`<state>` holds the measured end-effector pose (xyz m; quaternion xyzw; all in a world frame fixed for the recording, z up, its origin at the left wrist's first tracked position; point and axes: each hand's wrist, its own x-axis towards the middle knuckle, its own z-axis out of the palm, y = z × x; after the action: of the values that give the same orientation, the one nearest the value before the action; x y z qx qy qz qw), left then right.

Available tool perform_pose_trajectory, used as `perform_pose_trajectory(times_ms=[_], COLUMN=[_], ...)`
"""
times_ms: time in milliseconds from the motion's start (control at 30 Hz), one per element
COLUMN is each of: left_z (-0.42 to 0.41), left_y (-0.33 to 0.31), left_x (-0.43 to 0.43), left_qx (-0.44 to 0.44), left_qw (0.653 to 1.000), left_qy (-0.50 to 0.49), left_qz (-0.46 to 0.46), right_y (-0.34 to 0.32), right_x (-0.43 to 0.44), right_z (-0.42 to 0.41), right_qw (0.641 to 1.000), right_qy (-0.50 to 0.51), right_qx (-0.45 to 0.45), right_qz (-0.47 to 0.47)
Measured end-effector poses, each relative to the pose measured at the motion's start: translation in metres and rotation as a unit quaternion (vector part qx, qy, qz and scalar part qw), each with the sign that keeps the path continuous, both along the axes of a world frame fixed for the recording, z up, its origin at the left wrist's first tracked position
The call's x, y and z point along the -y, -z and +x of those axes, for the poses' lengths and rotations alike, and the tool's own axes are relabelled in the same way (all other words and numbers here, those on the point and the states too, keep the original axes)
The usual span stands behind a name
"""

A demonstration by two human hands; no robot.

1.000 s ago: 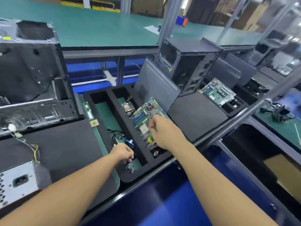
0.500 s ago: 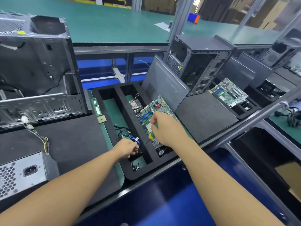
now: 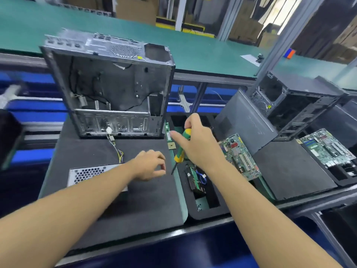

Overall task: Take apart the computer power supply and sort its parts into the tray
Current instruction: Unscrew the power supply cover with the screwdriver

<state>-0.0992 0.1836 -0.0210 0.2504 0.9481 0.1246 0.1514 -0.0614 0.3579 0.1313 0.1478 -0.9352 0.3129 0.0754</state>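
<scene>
The metal power supply (image 3: pixel 87 174) with a honeycomb grille lies on the black foam mat (image 3: pixel 116 200), its yellow and black wires (image 3: pixel 116 149) running up to the open computer case (image 3: pixel 112 89). My left hand (image 3: pixel 149 165) hovers over the mat just right of the supply, fingers loosely curled, holding nothing. My right hand (image 3: pixel 195 142) grips a green and yellow screwdriver (image 3: pixel 181 149), tip pointing down at the mat's right edge. The black foam tray (image 3: pixel 208 213) lies to the right, with a small circuit board (image 3: pixel 196 180) in one slot and a motherboard (image 3: pixel 240 155) in another.
A memory stick (image 3: pixel 168 132) and a small chip (image 3: pixel 170 146) rest on the green strip between mat and tray. A grey side panel (image 3: pixel 245 122) leans behind the tray. A second open case (image 3: pixel 289 105) and another motherboard (image 3: pixel 326 146) stand at the right.
My right hand has lifted out of the tray holding the screwdriver and moved left. My left hand has left the tray and come over the mat. The view has swung left.
</scene>
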Motion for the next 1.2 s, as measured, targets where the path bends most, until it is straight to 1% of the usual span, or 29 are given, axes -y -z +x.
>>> perform_pose_trajectory(times_ms=[67,167,300,367,467,533,700,800,833,900,967,1067,1200], left_z=[0.007,0.025,0.057,0.073,0.093,0.102,0.11,0.101,0.097,0.09,0.086,0.085,0.085], left_y=[-0.004,-0.006,-0.005,-0.004,0.002,0.006,0.011,0.009,0.008,0.007,0.008,0.012,0.018], left_x=[0.037,0.089,0.147,0.17,0.197,0.207,0.203,0.187,0.182,0.173,0.167,0.161,0.155], left_qx=[0.001,0.007,-0.068,-0.09,-0.089,-0.078,-0.108,-0.103,-0.09,-0.066,-0.062,-0.051,-0.07], left_qw=[0.999,0.996,0.993,0.99,0.989,0.987,0.981,0.973,0.963,0.93,0.902,0.893,0.89], left_qy=[-0.043,-0.083,-0.099,-0.105,-0.119,-0.137,-0.138,-0.163,-0.191,-0.259,-0.307,-0.325,-0.345], left_qz=[0.027,0.025,0.013,0.01,-0.002,0.01,0.08,0.13,0.166,0.252,0.296,0.308,0.292], right_y=[-0.004,-0.008,-0.005,-0.002,0.005,0.01,0.02,0.024,0.025,0.026,0.027,0.029,0.03], right_x=[0.033,0.083,0.14,0.161,0.185,0.196,0.211,0.208,0.206,0.2,0.196,0.193,0.193], right_z=[-0.001,0.0,0.005,0.008,0.011,0.012,0.012,0.012,0.011,0.01,0.01,0.009,0.01], right_qw=[0.999,0.996,0.992,0.991,0.99,0.99,0.992,0.994,0.994,0.995,0.996,0.996,0.997], right_qy=[-0.031,-0.079,-0.119,-0.129,-0.142,-0.141,-0.114,-0.097,-0.094,-0.088,-0.085,-0.079,-0.077], right_qx=[-0.01,-0.012,-0.003,-0.007,0.002,0.005,-0.043,-0.044,-0.038,-0.031,-0.026,-0.016,0.0], right_qz=[-0.02,-0.032,-0.037,-0.032,-0.021,-0.011,0.035,0.038,0.031,0.027,0.027,0.022,0.007])
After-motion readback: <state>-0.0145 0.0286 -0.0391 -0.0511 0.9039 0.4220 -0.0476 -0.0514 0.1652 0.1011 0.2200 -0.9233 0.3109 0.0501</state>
